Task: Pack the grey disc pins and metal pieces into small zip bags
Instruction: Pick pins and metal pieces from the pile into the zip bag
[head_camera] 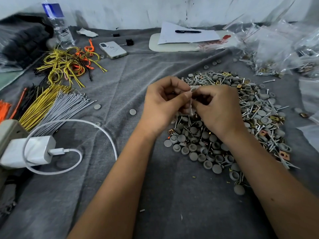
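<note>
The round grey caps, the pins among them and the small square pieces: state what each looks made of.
Grey caps: matte, even grey, likely moulded plastic or rubber.
Pins: bright silver shine, seemingly steel or plated metal.
Square pieces: brassy-copper sheen with a centre hole, probably plated sheet metal.

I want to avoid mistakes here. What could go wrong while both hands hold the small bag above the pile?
1. The small zip bag is pinched between the left hand and right hand; if it slips, its contents may fall into the pile of grey discs and screws.
2. Stray discs lying apart may be missed.
</note>
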The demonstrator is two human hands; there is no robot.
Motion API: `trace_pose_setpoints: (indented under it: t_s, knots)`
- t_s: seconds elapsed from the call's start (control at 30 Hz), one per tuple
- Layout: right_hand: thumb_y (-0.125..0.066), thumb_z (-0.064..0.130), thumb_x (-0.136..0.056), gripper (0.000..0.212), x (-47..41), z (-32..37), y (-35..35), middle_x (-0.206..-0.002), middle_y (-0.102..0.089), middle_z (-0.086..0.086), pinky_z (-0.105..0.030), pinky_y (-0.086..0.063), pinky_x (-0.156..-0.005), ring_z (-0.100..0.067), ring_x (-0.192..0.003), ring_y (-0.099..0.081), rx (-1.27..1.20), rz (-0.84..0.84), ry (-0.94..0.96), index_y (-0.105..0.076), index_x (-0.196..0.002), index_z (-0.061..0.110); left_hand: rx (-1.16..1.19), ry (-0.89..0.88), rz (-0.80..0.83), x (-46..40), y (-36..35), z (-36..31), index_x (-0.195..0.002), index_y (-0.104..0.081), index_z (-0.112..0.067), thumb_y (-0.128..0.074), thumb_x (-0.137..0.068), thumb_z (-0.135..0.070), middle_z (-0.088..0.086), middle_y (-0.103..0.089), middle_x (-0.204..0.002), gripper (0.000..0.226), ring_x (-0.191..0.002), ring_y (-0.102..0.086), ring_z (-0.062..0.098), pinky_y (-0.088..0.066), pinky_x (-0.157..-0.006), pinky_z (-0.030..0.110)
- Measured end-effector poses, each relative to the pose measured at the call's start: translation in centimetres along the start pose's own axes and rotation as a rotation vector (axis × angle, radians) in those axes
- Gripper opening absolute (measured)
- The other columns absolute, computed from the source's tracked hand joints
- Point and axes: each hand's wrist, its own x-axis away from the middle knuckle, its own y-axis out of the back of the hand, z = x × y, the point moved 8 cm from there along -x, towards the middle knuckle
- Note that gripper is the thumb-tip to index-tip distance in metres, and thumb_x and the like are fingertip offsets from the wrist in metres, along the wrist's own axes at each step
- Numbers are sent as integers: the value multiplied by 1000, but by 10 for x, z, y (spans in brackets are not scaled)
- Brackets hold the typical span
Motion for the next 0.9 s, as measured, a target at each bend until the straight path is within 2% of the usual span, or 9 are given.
trace_pose_setpoints:
  t_s: [0.1, 0.3, 0.4, 0.5, 0.53, 0.6, 0.7, 0.8, 0.9]
  knots:
    - [-83, 24, -84, 6, 0, -1, -3, -73, -72, 11, -21, -50, -60, -4, -64, -65, 11, 21, -17, -82, -88, 20, 28, -1, -8, 0, 4, -1, -97, -63, 5, -63, -91, 17, 15, -60, -75, 13, -60, -60, 22, -54, -60, 29]
    - [-71, 15, -96, 19, 0, 12, -17, -96, -66, -1, -22, -46, -77, -13, -87, -61, -12, 180, 81, -78, -113, 16, 124, 38, -105, -2, 20, -1, -89, -66, -4, -66, -85, 6, 12, -63, -71, 11, -57, -59, 15, -51, -55, 27]
    - [-72, 11, -94, 24, 0, 17, -12, -100, -64, -3, -18, -48, -81, -14, -92, -61, -98, 119, 95, -75, -117, 13, 169, 55, -191, -4, 33, -1, -87, -65, -4, -61, -90, 13, 1, -64, -62, 18, -51, -57, 8, -47, -50, 19]
    - [-78, 14, -89, 18, 1, 18, -4, -93, -65, 6, -10, -46, -72, -5, -82, -62, -171, 69, 78, -71, -105, 15, 245, 67, -308, -4, 47, -3, -82, -63, -4, -58, -92, 12, 0, -62, -59, 20, -48, -52, 7, -44, -48, 17]
    - [-79, 19, -88, 15, 1, 17, -7, -89, -65, 10, -11, -47, -72, -3, -81, -63, -173, 127, 74, -69, -99, 18, 282, 66, -339, -4, 52, -5, -81, -63, -5, -56, -93, 11, 0, -61, -58, 21, -48, -50, 6, -43, -47, 16]
    - [-80, 35, -85, 15, 8, 21, -26, -86, -65, 18, -21, -47, -80, 0, -86, -60, -68, 358, 118, -71, -89, 25, 428, 56, -375, -3, 58, -9, -80, -61, -6, -53, -94, 9, 0, -58, -60, 22, -49, -49, 6, -42, -46, 15]
    - [-83, 54, -74, 24, 26, 28, -54, -90, -61, 15, -36, -41, -91, -9, -96, -50, 32, 661, 187, -78, -85, 33, 745, -1, -388, -3, 68, -19, -81, -59, -4, -52, -90, 7, 2, -57, -67, 16, -51, -49, 7, -44, -45, 15]
    - [-86, 57, -69, 29, 34, 28, -63, -98, -57, 13, -43, -34, -103, -9, -103, -45, 42, 772, 168, -79, -90, 39, 867, -61, -391, -1, 79, -30, -83, -59, -4, -57, -82, 2, 2, -53, -72, 6, -52, -45, 6, -40, -45, 14]
    - [-85, 51, -74, 21, 33, 26, -61, -99, -59, 13, -48, -33, -106, -11, -106, -47, 27, 769, 143, -79, -88, 37, 909, -85, -425, 2, 90, -32, -83, -58, -5, -46, -95, 5, 4, -55, -76, 19, -51, -47, 8, -41, -46, 16]
